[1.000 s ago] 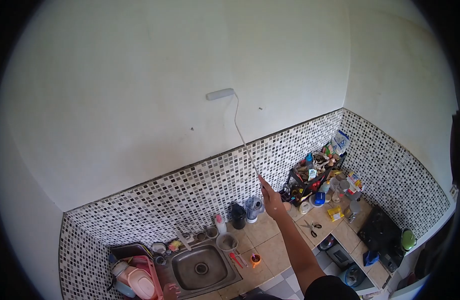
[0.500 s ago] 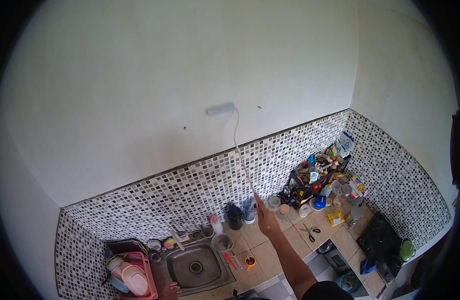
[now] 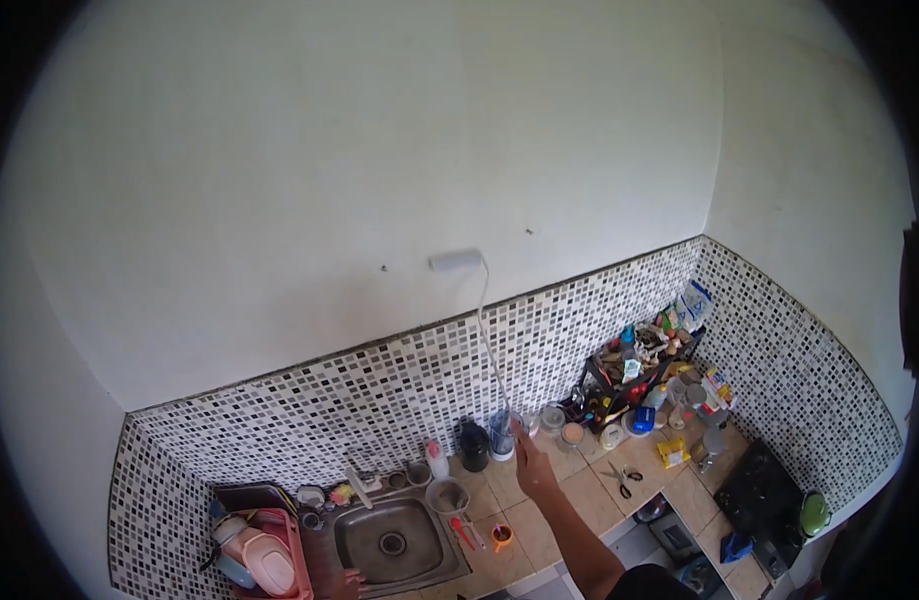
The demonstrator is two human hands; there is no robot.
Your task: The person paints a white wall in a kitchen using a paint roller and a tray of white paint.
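A white paint roller (image 3: 456, 261) rests against the pale wall (image 3: 279, 180), just above the tiled strip and between two small wall fixings. Its thin rod runs down to my right hand (image 3: 532, 465), whose fingers are wrapped round the handle over the counter. My left hand (image 3: 349, 583) shows at the bottom edge by the sink's front left corner, fingers apart, with nothing visible in it.
Below the wall are a steel sink (image 3: 444, 545), a pink dish rack (image 3: 301, 560), a bowl (image 3: 446, 495), an orange cup (image 3: 501, 537), scissors (image 3: 622, 478), jars, a crowded black rack (image 3: 604, 385) and a black stove (image 3: 754, 490) with a green pot (image 3: 813, 514).
The roller and my right hand have moved down, bringing the roller nearer the top of the tiles. The whole view has also shifted slightly.
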